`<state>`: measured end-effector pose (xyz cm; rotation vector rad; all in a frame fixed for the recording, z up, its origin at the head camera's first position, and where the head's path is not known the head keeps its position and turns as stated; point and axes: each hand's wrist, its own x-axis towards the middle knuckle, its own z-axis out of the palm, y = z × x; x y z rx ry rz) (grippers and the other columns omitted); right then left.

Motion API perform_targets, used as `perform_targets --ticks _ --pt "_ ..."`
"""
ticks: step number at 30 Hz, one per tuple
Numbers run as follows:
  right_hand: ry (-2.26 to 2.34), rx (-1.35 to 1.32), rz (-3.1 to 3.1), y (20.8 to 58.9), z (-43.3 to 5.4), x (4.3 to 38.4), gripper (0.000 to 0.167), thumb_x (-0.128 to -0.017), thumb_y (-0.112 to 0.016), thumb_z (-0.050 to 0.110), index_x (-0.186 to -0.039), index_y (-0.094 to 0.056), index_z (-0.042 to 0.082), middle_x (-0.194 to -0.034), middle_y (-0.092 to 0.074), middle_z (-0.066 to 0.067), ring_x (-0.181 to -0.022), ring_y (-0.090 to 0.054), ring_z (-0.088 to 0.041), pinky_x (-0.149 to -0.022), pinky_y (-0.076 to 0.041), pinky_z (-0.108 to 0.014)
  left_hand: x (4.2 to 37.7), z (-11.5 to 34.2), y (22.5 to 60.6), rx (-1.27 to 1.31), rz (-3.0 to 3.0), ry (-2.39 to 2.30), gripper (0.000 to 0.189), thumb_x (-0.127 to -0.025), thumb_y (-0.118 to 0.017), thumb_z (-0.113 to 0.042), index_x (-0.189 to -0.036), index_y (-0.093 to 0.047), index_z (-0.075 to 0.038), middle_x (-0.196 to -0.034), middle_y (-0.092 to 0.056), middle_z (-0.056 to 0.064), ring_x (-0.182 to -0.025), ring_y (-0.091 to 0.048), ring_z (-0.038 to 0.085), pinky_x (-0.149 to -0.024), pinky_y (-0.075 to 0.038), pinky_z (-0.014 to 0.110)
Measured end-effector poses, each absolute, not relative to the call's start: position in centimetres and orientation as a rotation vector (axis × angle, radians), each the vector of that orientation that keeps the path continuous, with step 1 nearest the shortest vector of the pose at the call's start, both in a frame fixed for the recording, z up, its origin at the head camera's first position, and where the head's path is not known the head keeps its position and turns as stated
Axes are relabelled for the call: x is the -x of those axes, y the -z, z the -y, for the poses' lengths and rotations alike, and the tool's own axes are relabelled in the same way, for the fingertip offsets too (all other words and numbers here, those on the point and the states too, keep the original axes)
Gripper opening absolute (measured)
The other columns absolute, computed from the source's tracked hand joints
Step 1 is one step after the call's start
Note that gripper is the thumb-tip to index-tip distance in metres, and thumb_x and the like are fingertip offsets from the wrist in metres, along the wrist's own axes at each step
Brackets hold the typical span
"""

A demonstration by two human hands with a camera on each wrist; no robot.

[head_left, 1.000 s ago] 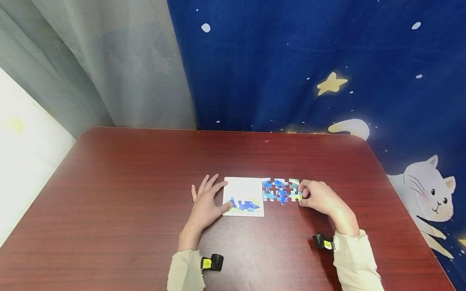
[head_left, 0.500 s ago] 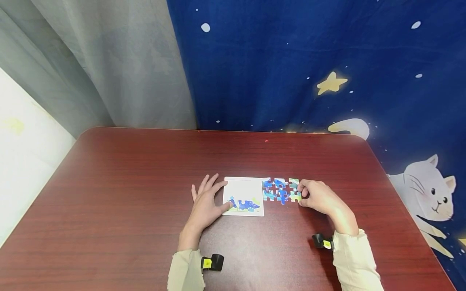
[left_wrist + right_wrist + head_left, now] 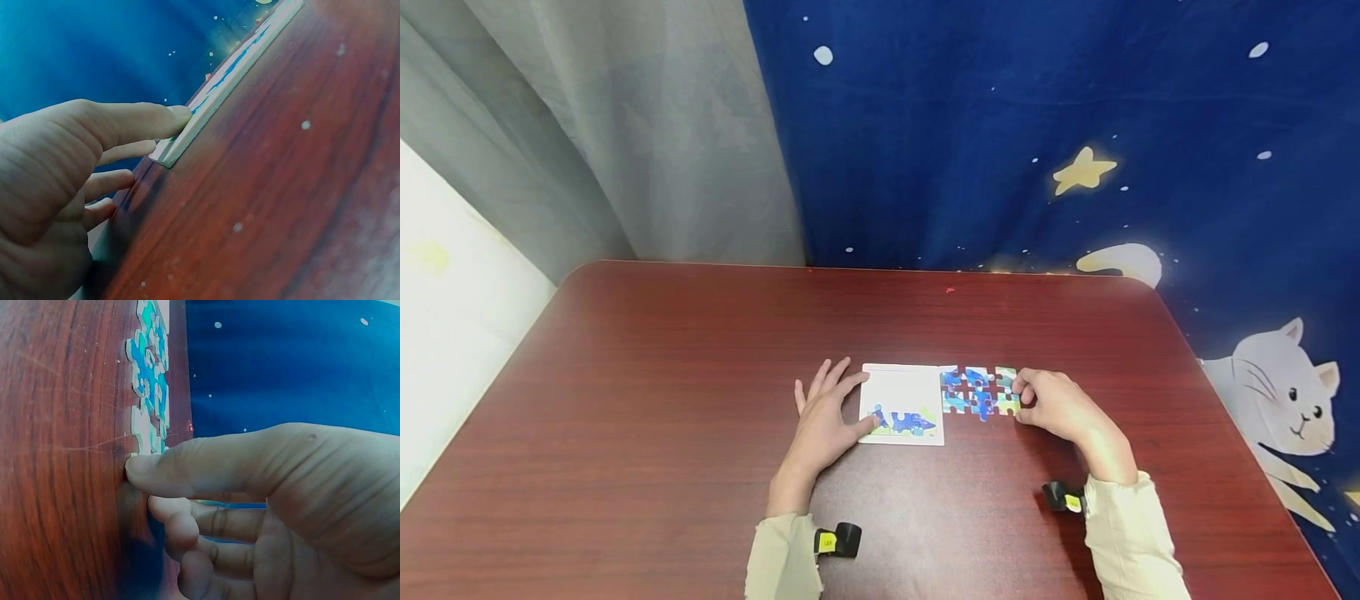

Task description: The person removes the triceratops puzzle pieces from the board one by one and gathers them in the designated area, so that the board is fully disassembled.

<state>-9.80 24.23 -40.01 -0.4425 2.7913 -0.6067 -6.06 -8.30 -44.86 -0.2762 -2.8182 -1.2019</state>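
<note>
Red-brown wood-grain tabletop. Head view: white puzzle board flat, approx. mid-tabletop, blue pic. strip along its near side. 6 loose puzzle pcs, 2 rows x 3, just R of board. L hand not gripping: fingers spread, thumb on board's L edge, index at far L corner. R hand bent, thumb + index at R side of pcs; can't tell if 1 is pinched. Blue curtain behind.

L wrist view: thumb lies on board's rim.

R wrist view: thumb tip at end pc., other fingers curled, contact partly hidden.
</note>
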Motion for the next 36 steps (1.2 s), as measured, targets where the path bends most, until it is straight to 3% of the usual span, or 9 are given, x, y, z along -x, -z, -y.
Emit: perform_targets --ticks 11,19,36 --pt "0.615 0.442 -2.785 40.1 -24.0 10.0 0.023 -0.073 -0.072 0.006 -0.092 -0.058 0.004 -0.076 -0.054 0.0 -0.068 -0.049 -0.016 -0.066 -0.042 -0.035 6.1 8.5 45.0 0.274 2.818 1.198 0.059 -0.071 -0.078 -0.026 -0.125 -0.059 -0.013 -0.144 -0.037 0.01 -0.138 -0.017 0.029 -0.103 0.008 0.061" --pt "0.696 0.491 -2.769 39.1 -23.0 9.6 0.019 -0.08 -0.07 0.015 -0.092 -0.059 0.006 -0.075 -0.055 0.003 -0.067 -0.05 -0.012 -0.064 -0.043 -0.032 6.3 8.2 45.0 0.285 2.819 1.189 0.059 -0.072 -0.078 -0.027 -0.126 -0.058 -0.014 -0.145 -0.036 0.009 -0.138 -0.016 0.028 -0.103 0.008 0.061" --pt "0.731 0.898 -2.66 36.8 -13.7 8.5 0.02 -0.08 -0.07 0.015 -0.095 -0.062 0.006 -0.079 -0.058 0.003 -0.067 -0.05 -0.01 -0.061 -0.044 -0.025 6.2 8.5 45.1 0.298 2.84 1.161 0.06 -0.072 -0.078 -0.029 -0.127 -0.058 -0.015 -0.146 -0.035 0.01 -0.139 -0.015 0.03 -0.102 0.007 0.062"
